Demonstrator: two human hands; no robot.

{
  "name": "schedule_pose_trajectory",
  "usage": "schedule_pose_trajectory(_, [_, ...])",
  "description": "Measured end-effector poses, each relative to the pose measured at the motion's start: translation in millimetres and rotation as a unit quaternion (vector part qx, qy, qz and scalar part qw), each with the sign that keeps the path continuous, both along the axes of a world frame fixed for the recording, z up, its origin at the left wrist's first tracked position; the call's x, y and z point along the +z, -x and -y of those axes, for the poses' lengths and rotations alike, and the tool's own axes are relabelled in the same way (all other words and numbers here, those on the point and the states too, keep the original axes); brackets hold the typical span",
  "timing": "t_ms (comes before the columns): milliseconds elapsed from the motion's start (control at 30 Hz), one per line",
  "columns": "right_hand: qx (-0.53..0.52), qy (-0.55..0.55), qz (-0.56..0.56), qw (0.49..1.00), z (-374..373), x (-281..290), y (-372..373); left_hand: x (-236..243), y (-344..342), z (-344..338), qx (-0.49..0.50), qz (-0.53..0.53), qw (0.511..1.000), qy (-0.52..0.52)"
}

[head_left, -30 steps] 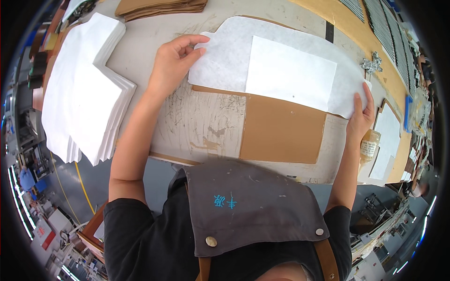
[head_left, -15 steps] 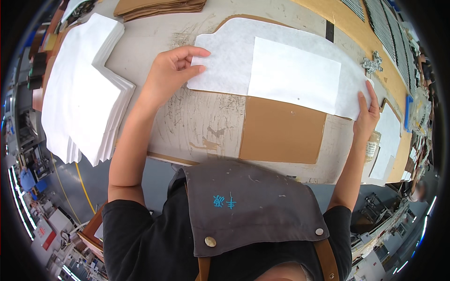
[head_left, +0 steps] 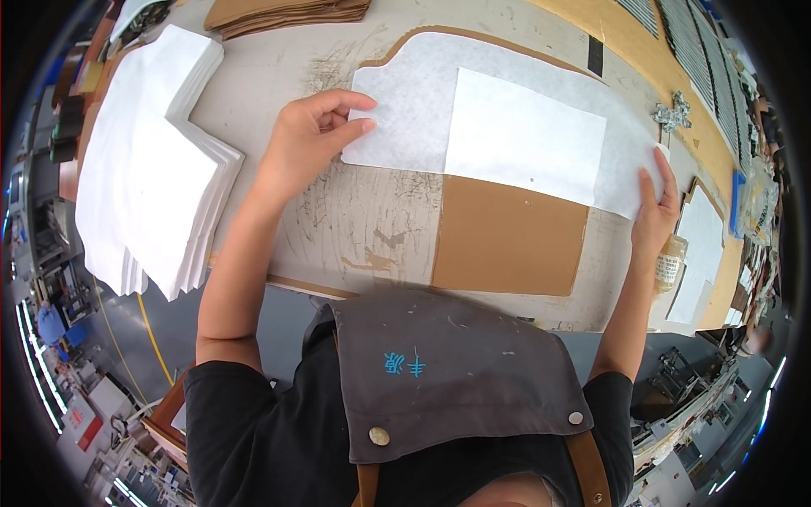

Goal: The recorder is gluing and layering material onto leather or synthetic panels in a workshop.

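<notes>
A long, shaped white sheet (head_left: 397, 118) is stretched between my two hands, over a brown piece. On its middle lies a brighter white rectangle (head_left: 525, 139). My left hand (head_left: 308, 139) grips the sheet's left end, with forefinger and thumb showing on top and the other fingers curled. At the right end, my right hand (head_left: 655, 211) holds the edge between its fingers and thumb. The brown piece (head_left: 511, 237) shows below the sheet as a flat rectangular part. A brown rim also shows along the sheet's far edge.
A thick stack of white sheets (head_left: 139, 160) stands on the left. Brown pieces (head_left: 287, 13) are piled at the far edge of the scuffed table (head_left: 338, 228). Near my right forearm are a labelled jar (head_left: 669, 264) and another white sheet (head_left: 697, 253).
The sheet's right end and my right hand have shifted slightly left and toward me. More of the brown rim shows at the far edge. My left hand has barely moved.
</notes>
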State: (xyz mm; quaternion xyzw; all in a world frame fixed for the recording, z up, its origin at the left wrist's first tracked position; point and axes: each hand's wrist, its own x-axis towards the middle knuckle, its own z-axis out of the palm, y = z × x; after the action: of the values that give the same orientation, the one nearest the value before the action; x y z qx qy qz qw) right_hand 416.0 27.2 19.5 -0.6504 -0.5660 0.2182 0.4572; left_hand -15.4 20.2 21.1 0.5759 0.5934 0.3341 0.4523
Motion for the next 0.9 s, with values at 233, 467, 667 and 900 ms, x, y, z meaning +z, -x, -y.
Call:
schedule_pose_trajectory(233, [0.001, 0.003, -0.003, 1.0, 1.4, 2.5, 0.1, 11.8, -1.0, 13.1, 0.047, -0.224, 0.954, -0.192])
schedule_pose_trajectory(467, [0.002, 0.006, -0.004, 1.0, 1.6, 2.1, -2.8, -3.5, -20.0, 48.7, -0.16, -0.39, 0.88, -0.219])
schedule_pose_trajectory(667, [-0.003, 0.01, -0.001, 1.0, 3.9, 0.9, -6.3, -11.4, -30.8, 39.6, -0.157, -0.432, 0.862, -0.215])
schedule_pose_trajectory(900, [0.002, 0.021, -0.051, 0.998, 5.8, -4.1, -10.8, -13.5, -31.6, 33.4, -0.166, -0.408, 0.876, -0.199])
